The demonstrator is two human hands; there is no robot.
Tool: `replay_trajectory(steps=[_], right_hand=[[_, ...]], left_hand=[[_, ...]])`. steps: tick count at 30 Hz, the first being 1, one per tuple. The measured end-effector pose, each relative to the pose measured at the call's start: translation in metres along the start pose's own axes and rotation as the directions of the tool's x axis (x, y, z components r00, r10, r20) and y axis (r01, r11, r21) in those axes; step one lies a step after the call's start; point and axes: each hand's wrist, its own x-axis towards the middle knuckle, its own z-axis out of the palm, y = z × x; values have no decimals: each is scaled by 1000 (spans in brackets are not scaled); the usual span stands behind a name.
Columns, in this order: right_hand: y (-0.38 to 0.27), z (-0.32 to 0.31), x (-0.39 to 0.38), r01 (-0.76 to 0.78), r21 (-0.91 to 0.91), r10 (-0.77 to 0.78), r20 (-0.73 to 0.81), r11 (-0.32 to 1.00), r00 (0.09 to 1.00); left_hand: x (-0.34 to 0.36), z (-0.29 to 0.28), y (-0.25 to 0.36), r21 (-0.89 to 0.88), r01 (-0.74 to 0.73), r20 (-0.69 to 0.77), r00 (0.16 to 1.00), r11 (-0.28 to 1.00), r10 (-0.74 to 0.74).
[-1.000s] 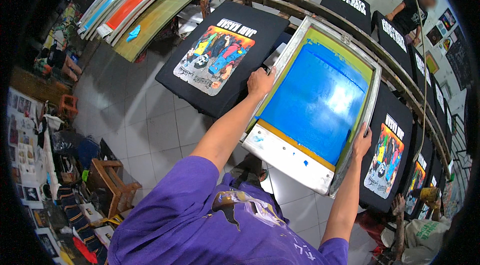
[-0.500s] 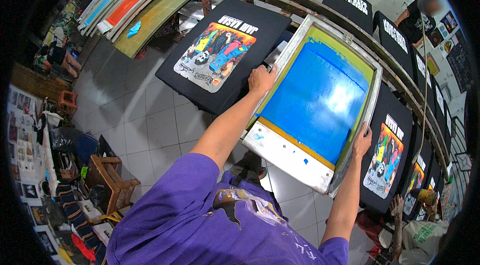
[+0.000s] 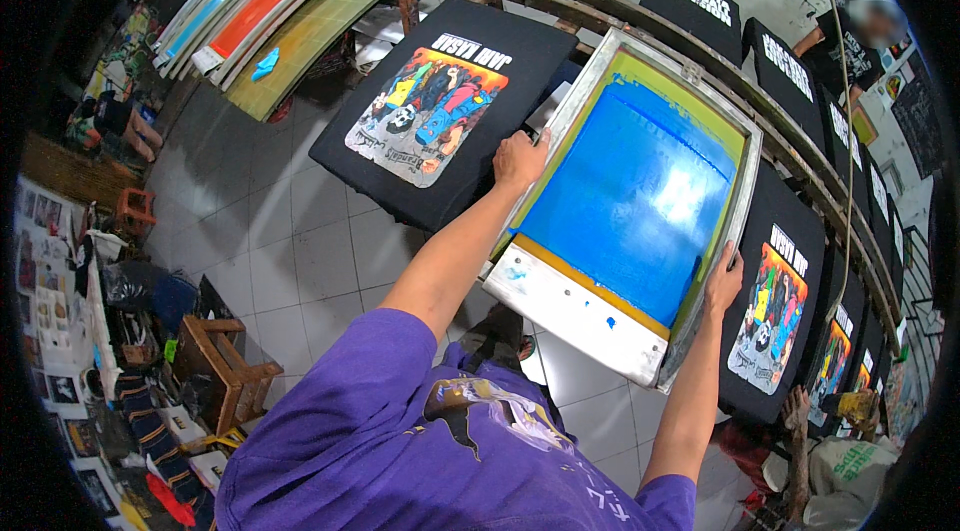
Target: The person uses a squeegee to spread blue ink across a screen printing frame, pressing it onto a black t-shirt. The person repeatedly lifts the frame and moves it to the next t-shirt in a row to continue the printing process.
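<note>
So the screen (image 3: 640,201) sits right between the hands, long axis running away from the body and leaning right. Left hand (image 3: 520,163) grips the left rail, right hand (image 3: 722,283) the right, neither obviously nearer. It's between two black shirts (image 3: 430,121); can't tell what's under it.

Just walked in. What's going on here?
A person in a purple shirt holds a framed screen covered mostly in blue, left hand on its left edge, right hand on its right. It's tilted between two printed black garments, one on the left and one on the right. Can't tell whether its far end rests on anything. More frames, one orange, sit at upper left.
</note>
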Motion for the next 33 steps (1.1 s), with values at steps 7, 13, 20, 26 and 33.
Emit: replay_trajectory(steps=[7, 13, 20, 26, 33], right_hand=[[-3, -1, -1, -3, 29, 3, 16, 1000, 1000], [-5, -1, -2, -3, 5, 3, 16, 1000, 1000], [-5, -2, -2, -4, 2, 4, 11, 1000, 1000], [-10, -3, -5, -2, 13, 2, 11, 1000, 1000], [-7, -3, -3, -7, 10, 7, 17, 1000, 1000]], left_hand=[[1, 4, -4, 2, -15, -46, 999, 1000, 15], [1, 1, -3, 6, -15, -28, 999, 1000, 15], [-3, -5, 2, -15, -9, -2, 1000, 1000, 8], [-2, -1, -2, -19, -16, -34, 999, 1000, 15], [-1, -4, 2, -12, 10, 27, 1000, 1000, -10]])
